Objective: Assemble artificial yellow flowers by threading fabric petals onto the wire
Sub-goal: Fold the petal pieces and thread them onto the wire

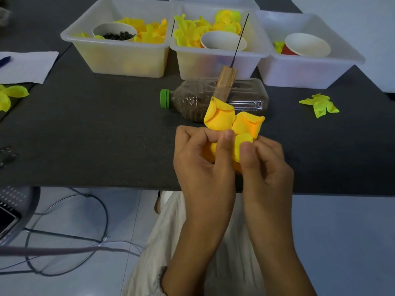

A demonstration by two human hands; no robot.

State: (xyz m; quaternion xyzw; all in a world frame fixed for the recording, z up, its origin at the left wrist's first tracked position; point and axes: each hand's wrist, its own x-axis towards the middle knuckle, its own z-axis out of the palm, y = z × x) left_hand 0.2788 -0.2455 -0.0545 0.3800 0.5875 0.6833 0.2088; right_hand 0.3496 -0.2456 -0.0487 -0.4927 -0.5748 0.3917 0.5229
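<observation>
We pinch the petals [233, 129] with both hands above the counter [106, 135] edge: left hand [203, 154] thumb pressed on them, right hand [265, 163] fingers curled around them. The wire [240, 39] stands upright behind, beside a bottle [192, 99].

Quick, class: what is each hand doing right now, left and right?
Left hand: closed, pinching the orange-yellow fabric petals.
Right hand: closed, pinching the same petals from the other side.
</observation>
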